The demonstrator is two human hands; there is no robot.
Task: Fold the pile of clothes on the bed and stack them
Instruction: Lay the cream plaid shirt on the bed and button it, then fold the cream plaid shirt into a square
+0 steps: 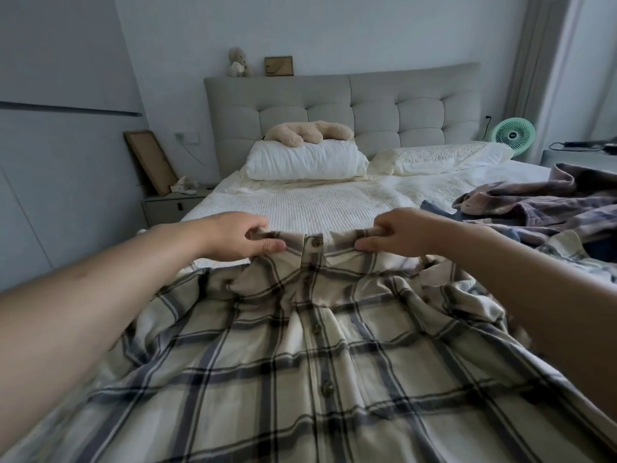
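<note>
A cream shirt with grey and brown checks [300, 355] lies button side up across the near part of the bed [327, 202], its collar pointing toward the pillows. My left hand [240, 237] pinches the left side of the collar. My right hand [400, 233] pinches the right side of it. Both arms stretch out over the shirt's body. A heap of unfolded clothes [547, 208], mostly a purple-grey checked garment over a blue one, lies on the bed to the right.
Two white pillows [303, 162] and a beige plush toy [310, 132] lie at the padded headboard. A bedside table [170, 205] with a leaning frame stands at the left. A green fan [514, 133] stands at the right.
</note>
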